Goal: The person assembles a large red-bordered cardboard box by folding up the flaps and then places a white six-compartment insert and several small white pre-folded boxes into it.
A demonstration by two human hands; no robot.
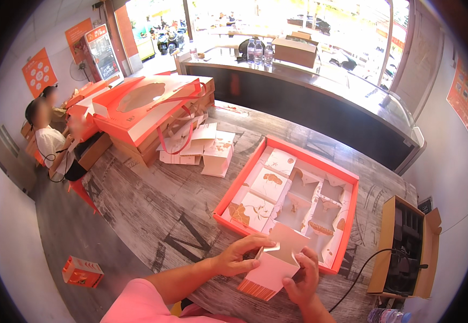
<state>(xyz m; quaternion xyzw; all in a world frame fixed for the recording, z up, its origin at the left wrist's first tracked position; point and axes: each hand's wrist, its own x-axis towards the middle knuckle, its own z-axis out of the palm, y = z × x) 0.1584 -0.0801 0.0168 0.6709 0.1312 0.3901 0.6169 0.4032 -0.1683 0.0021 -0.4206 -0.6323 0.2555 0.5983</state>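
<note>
Between my two hands is a small white paper box [276, 269] with an open top and a striped orange end, held just in front of the large tray. My left hand [240, 255] grips its left side, thumb and fingers closed on the cardboard. On the right side, my right hand [302, 277] has its thumb and fingers bent around the wall. Beyond them lies a shallow red-rimmed gift box [221, 211] with several compartments. Closed white boxes with gold print [268, 185] fill its left column; open white boxes [293, 209] stand in the middle and right.
Flattened white cartons [217, 151] lie beyond the gift box's left side. Large red and white gift boxes [142, 107] with ribbon handles are stacked farther left, near two people [50, 126]. A brown carton [406, 247] with black contents and a cable [359, 272] are at right.
</note>
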